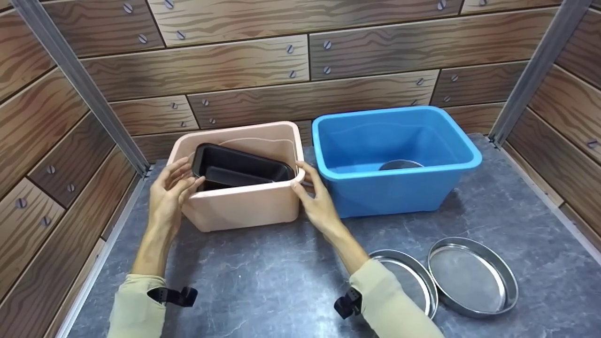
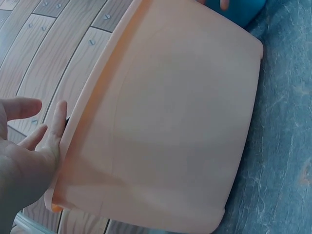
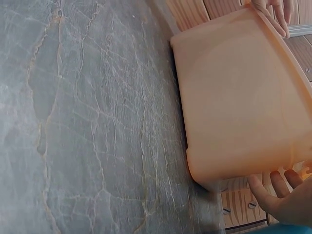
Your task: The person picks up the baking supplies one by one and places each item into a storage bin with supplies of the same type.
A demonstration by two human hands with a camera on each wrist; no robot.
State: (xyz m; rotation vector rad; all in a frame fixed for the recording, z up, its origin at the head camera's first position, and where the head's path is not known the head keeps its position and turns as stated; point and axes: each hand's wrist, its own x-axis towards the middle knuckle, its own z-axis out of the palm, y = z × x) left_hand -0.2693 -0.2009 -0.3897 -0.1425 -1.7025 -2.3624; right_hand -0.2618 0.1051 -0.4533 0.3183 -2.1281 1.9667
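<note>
A pale pink plastic bin (image 1: 244, 209) stands on the table with a black loaf pan (image 1: 239, 164) lying tilted inside, near its top. My left hand (image 1: 166, 197) is at the bin's left rim, fingers spread and loosely bent. In the left wrist view one finger of that hand (image 2: 29, 151) meets the rim. My right hand (image 1: 317, 202) holds the bin's front right corner, thumb on the front rim and fingers along the right side. The right wrist view shows fingertips of this hand (image 3: 287, 200) beside the outer wall; its thumb is not visible there.
A blue bin (image 1: 389, 190) stands close to the right of the pink one, a dark round item (image 1: 401, 164) partly visible inside. Two round metal pans, one nearer (image 1: 408, 281) and one farther right (image 1: 469, 277), lie by my right forearm. Wood-patterned walls (image 1: 244, 61) enclose the table.
</note>
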